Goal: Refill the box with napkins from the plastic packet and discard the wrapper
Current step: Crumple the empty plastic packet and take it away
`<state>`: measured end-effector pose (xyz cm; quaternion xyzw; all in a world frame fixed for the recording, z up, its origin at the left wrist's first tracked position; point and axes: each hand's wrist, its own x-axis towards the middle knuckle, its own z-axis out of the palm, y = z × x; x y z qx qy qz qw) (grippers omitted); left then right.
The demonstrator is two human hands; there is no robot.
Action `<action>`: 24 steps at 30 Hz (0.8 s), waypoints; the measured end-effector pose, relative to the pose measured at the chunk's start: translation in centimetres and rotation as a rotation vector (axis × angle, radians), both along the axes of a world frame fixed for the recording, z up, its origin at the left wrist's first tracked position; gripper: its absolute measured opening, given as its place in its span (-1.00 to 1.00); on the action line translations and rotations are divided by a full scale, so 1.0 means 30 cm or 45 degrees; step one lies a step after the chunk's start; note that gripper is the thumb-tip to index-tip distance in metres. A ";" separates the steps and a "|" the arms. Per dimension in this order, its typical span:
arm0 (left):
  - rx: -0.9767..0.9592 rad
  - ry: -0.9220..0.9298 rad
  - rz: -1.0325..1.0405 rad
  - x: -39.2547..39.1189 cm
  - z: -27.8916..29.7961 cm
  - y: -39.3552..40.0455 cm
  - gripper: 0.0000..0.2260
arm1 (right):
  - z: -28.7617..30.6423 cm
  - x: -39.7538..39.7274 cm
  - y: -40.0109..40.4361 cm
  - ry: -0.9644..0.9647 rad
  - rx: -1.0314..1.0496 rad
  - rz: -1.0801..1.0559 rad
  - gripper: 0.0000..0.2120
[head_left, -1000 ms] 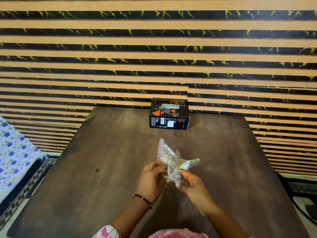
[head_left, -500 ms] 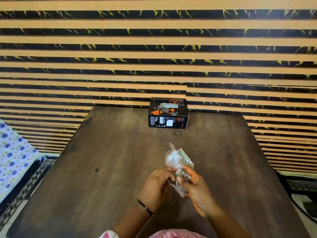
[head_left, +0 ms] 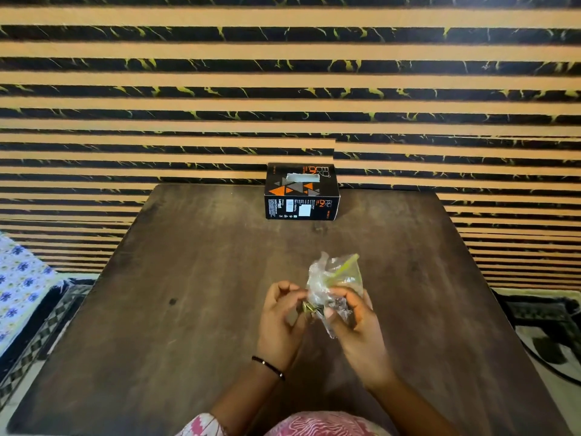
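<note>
I have the crumpled clear plastic wrapper (head_left: 334,280) held up over the middle of the tabletop (head_left: 195,278), a little toward the near edge. My right hand (head_left: 356,325) grips it, thumb and curled fingers bunched round its lower part, while the loose upper part stands up above my fingers, showing a streak of green. My left hand (head_left: 281,316) sits just beside it, fingers curled inward, the fingertips pinching the wrapper's left edge where a small green scrap sticks out. A thin black bracelet (head_left: 268,367) circles my left wrist. The black napkin box (head_left: 301,193) with orange and grey triangles stands at the middle of the far edge of the tabletop, well apart from my hands, its top slot facing up. Behind the far edge runs a wall (head_left: 283,89) of tan and dark marbled stripes. A blue-flowered cloth (head_left: 19,284) lies off the left edge.
</note>
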<state>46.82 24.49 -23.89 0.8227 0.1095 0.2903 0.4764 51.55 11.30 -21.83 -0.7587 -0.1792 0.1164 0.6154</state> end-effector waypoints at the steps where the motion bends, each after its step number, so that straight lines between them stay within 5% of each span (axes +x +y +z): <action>1: -0.013 -0.005 0.018 0.000 0.000 0.004 -0.64 | 0.011 -0.005 -0.002 -0.088 -0.085 -0.030 -0.73; 6: 0.030 0.014 0.042 -0.014 -0.033 0.025 -0.68 | 0.024 -0.001 -0.027 -0.081 -0.199 -0.087 -0.42; 12: 0.069 -0.014 -0.139 -0.016 -0.056 0.034 -0.76 | 0.002 -0.052 -0.058 0.060 -0.316 -0.016 -0.61; 17: -0.343 0.022 -0.543 -0.030 -0.030 -0.047 -0.88 | -0.003 -0.058 -0.156 0.249 -0.146 -0.084 -0.72; 24: -0.514 -0.106 -0.533 -0.008 0.012 -0.229 -0.82 | 0.028 -0.093 -0.282 0.238 0.042 -0.384 -0.73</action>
